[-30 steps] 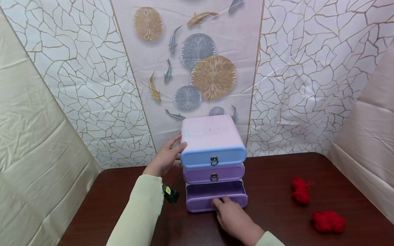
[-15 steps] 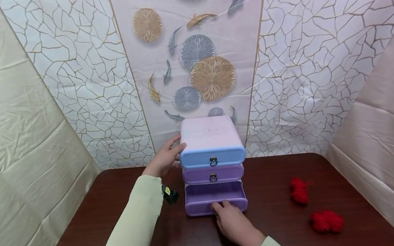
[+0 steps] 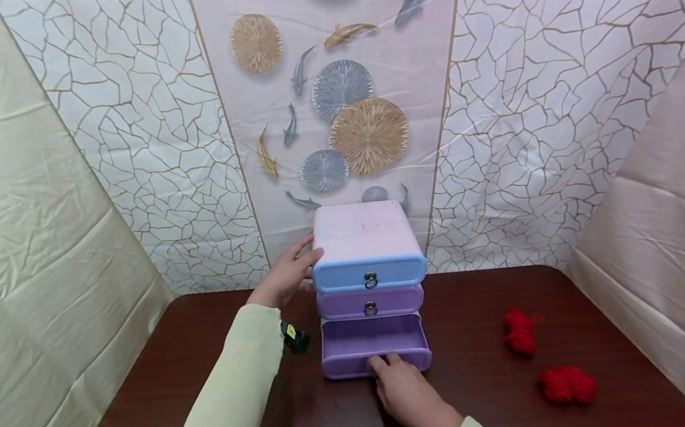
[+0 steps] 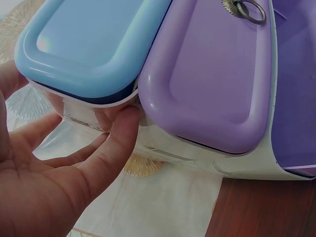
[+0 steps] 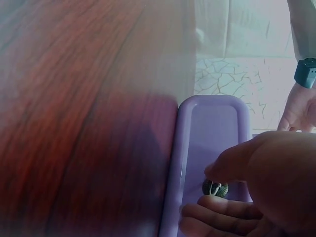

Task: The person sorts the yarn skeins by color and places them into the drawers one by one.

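Observation:
A small chest of drawers (image 3: 365, 230) with a pink top stands at the table's back. Its blue top drawer (image 3: 340, 276) and purple middle drawer (image 3: 342, 306) are pushed in. The purple bottom drawer (image 3: 344, 366) is pulled out and looks bare inside. At that drawer's front, my right hand (image 3: 409, 392) pinches the ring pull (image 5: 215, 189) between thumb and fingers, as the right wrist view shows. My left hand (image 3: 284, 275) rests against the chest's left side near the top, fingers spread; the left wrist view shows fingertips (image 4: 129, 114) beside the blue drawer's corner.
Two bundles of red yarn, an upper one (image 3: 521, 331) and a lower one (image 3: 568, 384), lie on the dark wooden table (image 3: 480, 367) to the right. A patterned cloth backdrop (image 3: 183, 154) hangs close behind the chest, with plain cloth at both sides.
The bottom drawer has slid further out toward me, with my right hand moving along at its front. My left hand stays at the chest's side.

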### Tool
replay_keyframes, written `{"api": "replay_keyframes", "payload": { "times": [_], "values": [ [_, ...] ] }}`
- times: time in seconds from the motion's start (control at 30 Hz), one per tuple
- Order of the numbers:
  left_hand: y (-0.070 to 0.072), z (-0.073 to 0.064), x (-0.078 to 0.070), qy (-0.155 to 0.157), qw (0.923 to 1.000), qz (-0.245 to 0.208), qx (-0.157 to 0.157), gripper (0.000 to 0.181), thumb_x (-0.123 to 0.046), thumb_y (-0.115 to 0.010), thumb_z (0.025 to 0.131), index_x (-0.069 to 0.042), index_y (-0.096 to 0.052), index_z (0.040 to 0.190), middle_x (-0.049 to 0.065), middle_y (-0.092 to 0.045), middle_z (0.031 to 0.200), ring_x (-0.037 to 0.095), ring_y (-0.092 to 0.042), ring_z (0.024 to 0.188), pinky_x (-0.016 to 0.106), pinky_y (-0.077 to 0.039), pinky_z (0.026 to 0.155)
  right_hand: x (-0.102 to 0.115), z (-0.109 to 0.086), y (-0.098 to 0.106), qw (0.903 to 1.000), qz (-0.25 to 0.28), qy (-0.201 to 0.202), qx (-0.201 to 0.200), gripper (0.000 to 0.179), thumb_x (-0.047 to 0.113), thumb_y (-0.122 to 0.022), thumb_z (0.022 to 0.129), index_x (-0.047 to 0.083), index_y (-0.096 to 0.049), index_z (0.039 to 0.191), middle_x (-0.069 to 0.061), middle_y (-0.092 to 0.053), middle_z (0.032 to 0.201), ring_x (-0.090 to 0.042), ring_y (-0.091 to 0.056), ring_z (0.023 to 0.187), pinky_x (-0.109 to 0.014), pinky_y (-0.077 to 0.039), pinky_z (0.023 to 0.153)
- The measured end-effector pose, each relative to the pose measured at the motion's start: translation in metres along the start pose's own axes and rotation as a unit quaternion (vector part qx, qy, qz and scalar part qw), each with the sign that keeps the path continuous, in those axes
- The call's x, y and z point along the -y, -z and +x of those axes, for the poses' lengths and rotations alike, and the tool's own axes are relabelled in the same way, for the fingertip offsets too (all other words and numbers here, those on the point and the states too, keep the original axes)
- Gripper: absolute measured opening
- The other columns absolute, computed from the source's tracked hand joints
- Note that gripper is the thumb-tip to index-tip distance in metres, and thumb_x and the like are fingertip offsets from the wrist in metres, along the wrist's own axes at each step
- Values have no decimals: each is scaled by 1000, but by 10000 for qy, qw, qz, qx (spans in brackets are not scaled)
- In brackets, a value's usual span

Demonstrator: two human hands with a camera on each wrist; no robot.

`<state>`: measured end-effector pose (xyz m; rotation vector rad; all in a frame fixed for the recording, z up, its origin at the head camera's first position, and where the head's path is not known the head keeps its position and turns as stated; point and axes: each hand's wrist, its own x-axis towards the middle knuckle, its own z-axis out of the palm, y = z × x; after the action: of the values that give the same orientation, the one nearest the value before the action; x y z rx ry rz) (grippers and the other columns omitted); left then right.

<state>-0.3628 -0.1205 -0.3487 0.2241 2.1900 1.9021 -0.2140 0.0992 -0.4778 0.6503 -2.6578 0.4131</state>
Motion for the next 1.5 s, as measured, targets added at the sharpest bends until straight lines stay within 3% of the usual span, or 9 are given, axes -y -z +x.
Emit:
{"api": "replay_keyframes", "payload": {
  "times": [0.4,0.63,0.83,1.03,1.23,1.5],
  "values": [
    [1,-1,2,53,10000,-75,-7,63,-39,-56,98,-32,-26,153,18,-47,141,34,-60,116,51,-54,88,-2,0,3,9995,48,149,285,22,7,-70,81,13,-64,101,-5,-59,81,-24,-62,70,-35,-49,59],
    [-2,2,-3,-60,9999,-65,93,61,-39,-54,99,-30,-27,153,19,-54,133,30,-63,108,44,-56,81,-2,-1,7,9997,61,191,160,22,10,-69,83,14,-66,105,-4,-62,83,-23,-63,71,-36,-50,59],
    [0,3,-4,-10,9999,-149,-35,61,-38,-54,99,-31,-27,153,18,-52,135,30,-62,110,51,-52,90,-5,-2,19,9995,226,22,226,20,12,-70,84,14,-67,104,-2,-63,89,-21,-65,73,-35,-52,61],
    [0,2,2,1,9999,-147,-91,60,-39,-55,98,-31,-29,152,18,-54,132,30,-62,108,47,-55,85,-15,-8,29,9987,227,-376,253,13,17,-70,85,16,-69,98,2,-64,90,-17,-65,75,-33,-52,63],
    [1,4,6,68,9997,-198,-96,61,-39,-56,98,-31,-29,152,18,-54,132,31,-63,109,50,-54,87,-31,-14,38,9978,264,-556,-255,4,17,-72,82,18,-69,84,7,-62,81,-11,-62,71,-31,-51,63],
    [3,5,4,-57,9999,-123,-18,62,-42,-55,98,-30,-28,152,17,-55,131,31,-63,109,47,-55,84,-51,-14,56,9945,366,-851,-493,23,15,-73,82,19,-54,68,6,-43,65,-7,-38,56,-22,-33,51]
  ]
}}
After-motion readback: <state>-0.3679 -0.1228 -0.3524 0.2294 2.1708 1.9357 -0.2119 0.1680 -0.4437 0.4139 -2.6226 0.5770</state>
